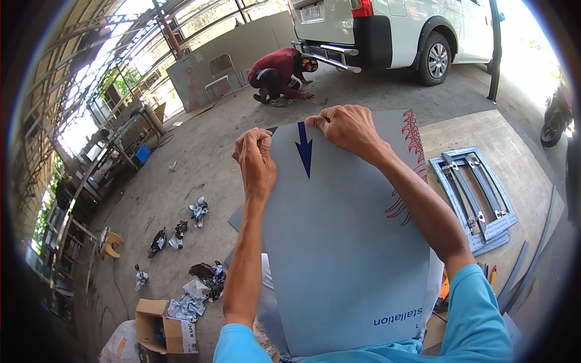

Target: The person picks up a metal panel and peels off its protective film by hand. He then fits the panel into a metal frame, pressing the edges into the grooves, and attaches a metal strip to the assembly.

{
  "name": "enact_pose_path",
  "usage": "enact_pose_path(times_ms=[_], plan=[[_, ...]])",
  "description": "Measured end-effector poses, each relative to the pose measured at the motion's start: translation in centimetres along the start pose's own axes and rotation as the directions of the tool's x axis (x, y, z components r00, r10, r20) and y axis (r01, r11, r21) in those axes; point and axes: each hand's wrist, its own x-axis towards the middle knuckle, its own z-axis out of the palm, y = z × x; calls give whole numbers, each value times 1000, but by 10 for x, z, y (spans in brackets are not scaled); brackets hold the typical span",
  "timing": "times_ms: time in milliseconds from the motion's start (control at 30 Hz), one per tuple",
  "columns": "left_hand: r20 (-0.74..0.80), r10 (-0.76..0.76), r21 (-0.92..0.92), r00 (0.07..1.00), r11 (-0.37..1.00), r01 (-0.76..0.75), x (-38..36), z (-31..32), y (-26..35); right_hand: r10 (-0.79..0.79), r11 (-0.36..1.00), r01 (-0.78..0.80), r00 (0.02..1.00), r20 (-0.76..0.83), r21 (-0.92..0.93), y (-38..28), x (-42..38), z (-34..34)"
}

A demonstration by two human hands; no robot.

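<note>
A large grey sheet [345, 242] stands upright before my body, its lower end against my lap. On its face are a dark blue arrow pointing down, upside-down blue lettering that reads "installation" and red line patterns along the right side. My left hand [255, 160] is closed at the sheet's upper left corner, where a small dark bit shows by the fingers. Along the top edge, just right of the arrow, my right hand [348, 128] pinches the sheet between thumb and fingers. The tips of both hands' fingers are partly hidden.
On the board [472, 127] to the right lie blue-grey frames [505, 221] and long strips [532, 242]. Crumpled wrappings [209, 278] and an opened carton [154, 311] are on the floor at left. A person [272, 75] crouches behind a white van [399, 36].
</note>
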Motion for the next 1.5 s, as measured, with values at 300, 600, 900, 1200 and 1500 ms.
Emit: enact_pose_path(times_ms=[300,600,900,1200,1500], plan=[[49,-155,-218,987,962,162,-1,-6,0,-6,1000,6,1000,14,17,1,3,5],[55,-6,223,998,975,-7,3,4,17,-25,995,22,999,-28,-94,4,5,10],[125,94,-103,988,991,-81,2,4,5,-11,999,11,1000,-10,-51,5,5,10],[15,81,63,997,995,-82,3,22,13,-24,990,6,992,-126,-139,-3,-3,17],[83,61,-258,995,965,-37,-3,26,10,73,971,-88,995,-71,-222,10,6,16]])
